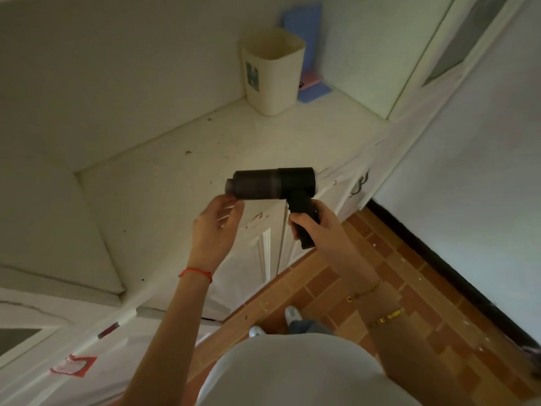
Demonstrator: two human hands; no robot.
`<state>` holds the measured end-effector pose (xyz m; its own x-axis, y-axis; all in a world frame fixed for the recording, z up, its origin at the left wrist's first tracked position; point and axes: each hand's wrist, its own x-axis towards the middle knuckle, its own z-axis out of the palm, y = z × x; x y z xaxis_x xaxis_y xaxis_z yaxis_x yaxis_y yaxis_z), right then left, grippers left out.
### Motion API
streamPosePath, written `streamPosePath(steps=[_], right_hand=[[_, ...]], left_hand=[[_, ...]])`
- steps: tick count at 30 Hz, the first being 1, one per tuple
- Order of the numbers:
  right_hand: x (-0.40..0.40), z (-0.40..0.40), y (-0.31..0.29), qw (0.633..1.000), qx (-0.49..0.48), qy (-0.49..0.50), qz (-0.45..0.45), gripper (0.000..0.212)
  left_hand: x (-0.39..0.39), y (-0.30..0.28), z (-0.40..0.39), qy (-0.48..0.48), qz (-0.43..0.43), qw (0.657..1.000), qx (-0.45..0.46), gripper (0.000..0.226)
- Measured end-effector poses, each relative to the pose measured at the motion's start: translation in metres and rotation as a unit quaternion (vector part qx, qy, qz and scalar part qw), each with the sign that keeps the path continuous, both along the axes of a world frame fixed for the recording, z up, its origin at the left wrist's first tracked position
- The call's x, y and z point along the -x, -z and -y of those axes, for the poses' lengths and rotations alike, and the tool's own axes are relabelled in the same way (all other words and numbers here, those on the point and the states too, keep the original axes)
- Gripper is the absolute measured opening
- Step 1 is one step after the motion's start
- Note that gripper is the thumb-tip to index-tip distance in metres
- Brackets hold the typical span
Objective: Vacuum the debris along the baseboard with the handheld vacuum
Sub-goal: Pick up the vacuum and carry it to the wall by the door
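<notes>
Progress looks slight to me: pale specks of debris (419, 279) lie scattered on the brown brick-pattern tiled floor (336, 288) beside the dark baseboard (439, 259), none of it vacuumed, I judge. My right hand (316, 221) grips the grip of the black pistol-shaped handheld vacuum (272, 183), held up above the white countertop (164, 177). My left hand (218, 218), fingers relaxed, touches its nozzle end. Beyond stands a cream plastic bin (272, 71).

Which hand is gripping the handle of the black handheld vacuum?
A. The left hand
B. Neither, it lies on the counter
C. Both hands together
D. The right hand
D: the right hand is curled round the handle of the handheld vacuum, while the left hand only hovers open by its nozzle end.
</notes>
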<state>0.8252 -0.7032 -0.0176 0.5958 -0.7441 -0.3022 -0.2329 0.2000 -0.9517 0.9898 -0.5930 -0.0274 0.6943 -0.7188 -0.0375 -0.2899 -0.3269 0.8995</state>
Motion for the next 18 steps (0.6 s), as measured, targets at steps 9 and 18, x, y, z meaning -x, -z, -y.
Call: streamPosePath(steps=[9, 18], right_hand=[[0.077, -0.005, 0.002, 0.989, -0.033, 0.136, 0.036, 0.031], [0.184, 0.002, 0.000, 0.959, -0.093, 0.244, 0.110, 0.034]], left_hand=[[0.061, -0.005, 0.040, 0.087, 0.024, 0.996, -0.012, 0.032], [0.156, -0.002, 0.084, 0.187, 0.044, 0.981, 0.005, 0.029]])
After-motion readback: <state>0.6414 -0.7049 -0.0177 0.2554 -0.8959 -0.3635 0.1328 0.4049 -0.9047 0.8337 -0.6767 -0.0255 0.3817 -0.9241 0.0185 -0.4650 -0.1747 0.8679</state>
